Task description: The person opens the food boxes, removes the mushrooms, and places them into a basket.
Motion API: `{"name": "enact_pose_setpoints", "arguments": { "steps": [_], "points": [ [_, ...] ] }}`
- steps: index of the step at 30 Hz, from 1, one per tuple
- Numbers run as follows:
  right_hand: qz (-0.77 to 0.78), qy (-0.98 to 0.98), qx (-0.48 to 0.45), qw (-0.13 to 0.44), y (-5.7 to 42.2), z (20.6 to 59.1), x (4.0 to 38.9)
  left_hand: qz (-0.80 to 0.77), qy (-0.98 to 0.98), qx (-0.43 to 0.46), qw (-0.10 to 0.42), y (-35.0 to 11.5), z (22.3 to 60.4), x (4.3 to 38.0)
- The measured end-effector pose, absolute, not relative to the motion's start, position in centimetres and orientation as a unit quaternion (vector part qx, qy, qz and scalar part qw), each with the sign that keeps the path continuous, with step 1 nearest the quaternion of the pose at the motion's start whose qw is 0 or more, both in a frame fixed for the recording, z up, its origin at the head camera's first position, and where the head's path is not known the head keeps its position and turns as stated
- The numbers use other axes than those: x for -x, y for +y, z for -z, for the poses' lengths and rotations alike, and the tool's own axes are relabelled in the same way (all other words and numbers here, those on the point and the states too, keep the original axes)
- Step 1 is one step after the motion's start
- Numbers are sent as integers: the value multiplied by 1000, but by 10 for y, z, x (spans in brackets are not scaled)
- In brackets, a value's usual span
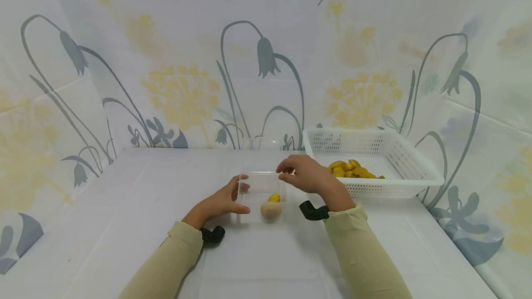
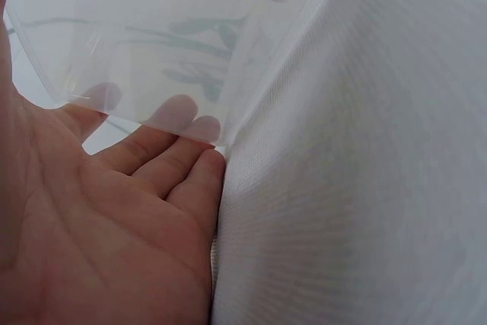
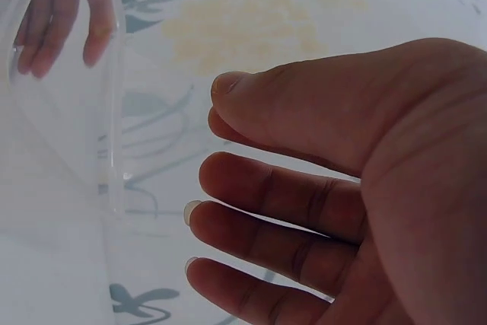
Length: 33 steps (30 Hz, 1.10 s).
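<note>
A clear plastic box (image 1: 262, 188) stands on the white-covered table in front of me. Through its wall show a small yellow banana-like fruit (image 1: 273, 197) and a round, pale beige thing (image 1: 271, 211). My left hand (image 1: 222, 202) holds the box by its left side, thumb at the front and fingers farther back; in the left wrist view its fingertips (image 2: 179, 112) show through the plastic. Above the box's back right corner hovers my right hand (image 1: 309, 176), fingers loosely bent with nothing between them. The right wrist view has its fingers (image 3: 259, 188) apart from the box wall (image 3: 112, 112).
A white perforated basket (image 1: 415, 182) stands at the back right, with several small yellow bananas (image 1: 349, 169) in it. Behind the box, another clear plastic piece (image 1: 262, 143) rises against the flower-printed cloth (image 1: 183, 91). Dark devices (image 1: 313, 211) sit at both wrists.
</note>
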State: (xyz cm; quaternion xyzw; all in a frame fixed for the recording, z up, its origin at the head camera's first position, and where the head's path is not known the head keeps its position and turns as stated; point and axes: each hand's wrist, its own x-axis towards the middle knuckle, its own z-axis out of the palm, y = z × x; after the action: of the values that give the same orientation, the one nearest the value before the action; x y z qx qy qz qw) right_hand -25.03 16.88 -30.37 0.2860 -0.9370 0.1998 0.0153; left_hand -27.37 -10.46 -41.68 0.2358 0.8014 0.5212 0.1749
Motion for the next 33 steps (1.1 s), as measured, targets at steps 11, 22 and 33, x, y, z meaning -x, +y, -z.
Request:
{"name": "enact_pose_setpoints", "arguments": {
  "steps": [11,22,33],
  "points": [
    [-209,-923,-322,25,157,308,246,-511,811,-226,172,-105,416,273],
    [-197,-919,-342,14,146,313,245,-516,806,-230,175,-106,417,274],
    [-202,-917,-344,-12,138,323,247,-515,806,-234,176,-106,416,273]
  ]
}}
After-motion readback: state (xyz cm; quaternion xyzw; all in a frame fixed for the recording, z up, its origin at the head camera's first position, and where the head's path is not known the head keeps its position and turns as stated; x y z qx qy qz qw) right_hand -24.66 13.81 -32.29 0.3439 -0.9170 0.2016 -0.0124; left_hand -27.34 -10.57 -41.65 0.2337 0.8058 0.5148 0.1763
